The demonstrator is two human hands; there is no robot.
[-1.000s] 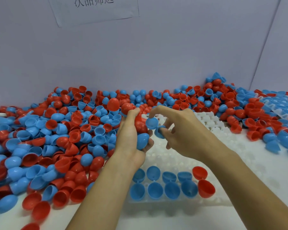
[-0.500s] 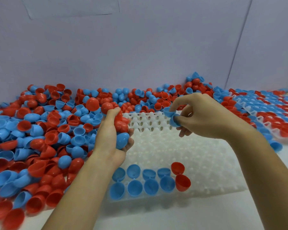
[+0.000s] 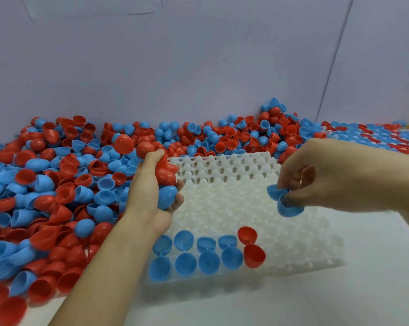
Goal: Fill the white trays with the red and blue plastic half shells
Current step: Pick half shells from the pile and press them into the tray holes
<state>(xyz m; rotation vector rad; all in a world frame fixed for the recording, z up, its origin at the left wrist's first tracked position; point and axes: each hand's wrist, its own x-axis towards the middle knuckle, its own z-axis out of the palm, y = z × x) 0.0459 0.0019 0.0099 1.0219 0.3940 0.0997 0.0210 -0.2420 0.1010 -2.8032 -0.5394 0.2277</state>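
A white studded tray (image 3: 234, 203) lies in front of me. Its near rows hold several blue half shells (image 3: 184, 263) and two red ones (image 3: 254, 255). My left hand (image 3: 151, 196) hovers over the tray's left edge and grips a handful of red and blue half shells (image 3: 167, 184). My right hand (image 3: 335, 175) is above the tray's right side and pinches a joined pair of blue half shells (image 3: 283, 201) in its fingertips.
A deep pile of loose red and blue half shells (image 3: 52, 184) covers the table to the left and along the back wall. Filled trays (image 3: 375, 135) lie at the far right. The grey wall stands close behind. Bare white table lies near me.
My right hand has carried the blue pair from beside the left hand to the right and down over the tray. The left hand keeps its handful.
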